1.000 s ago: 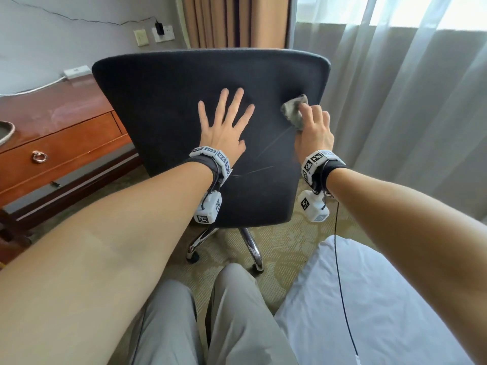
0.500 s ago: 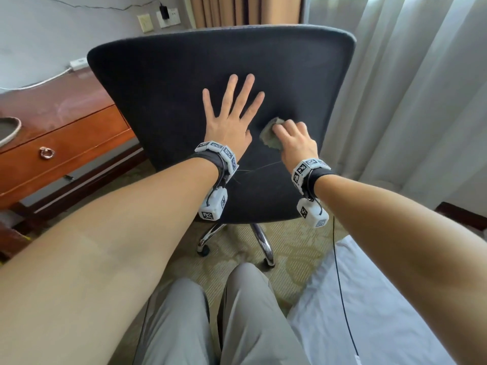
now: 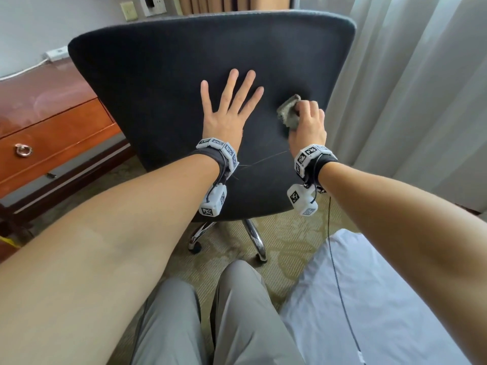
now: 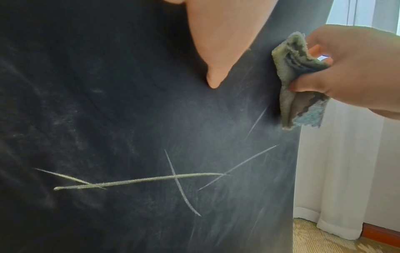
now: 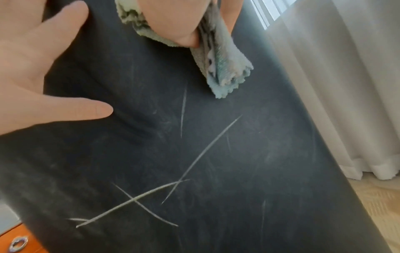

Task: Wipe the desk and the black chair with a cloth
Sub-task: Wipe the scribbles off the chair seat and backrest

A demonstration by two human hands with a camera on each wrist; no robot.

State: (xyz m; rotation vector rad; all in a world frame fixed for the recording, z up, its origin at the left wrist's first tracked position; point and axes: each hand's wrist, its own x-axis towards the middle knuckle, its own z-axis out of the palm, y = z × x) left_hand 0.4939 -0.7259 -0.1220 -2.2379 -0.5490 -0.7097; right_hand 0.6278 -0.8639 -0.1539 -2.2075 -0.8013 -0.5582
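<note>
Meanwhile the right hand (image 3: 307,122) pinches the bunched cloth (image 3: 288,113) against the black chair (image 3: 158,88) back's right side, long axis running far to near; left hand (image 3: 226,114) lies flat beside it, fingers spread.

Head view from above, facing forward and down, both wrist views close against the scratched black fabric chair back (image 3: 163,83), shared by all.

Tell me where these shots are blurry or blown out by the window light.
Head view: the curtains glow overexposed at top right, and the edges bow from the wide lens. Right wrist view: the cloth and left hand are soft with motion blur. Left wrist view: sharp on the chair back.
</note>
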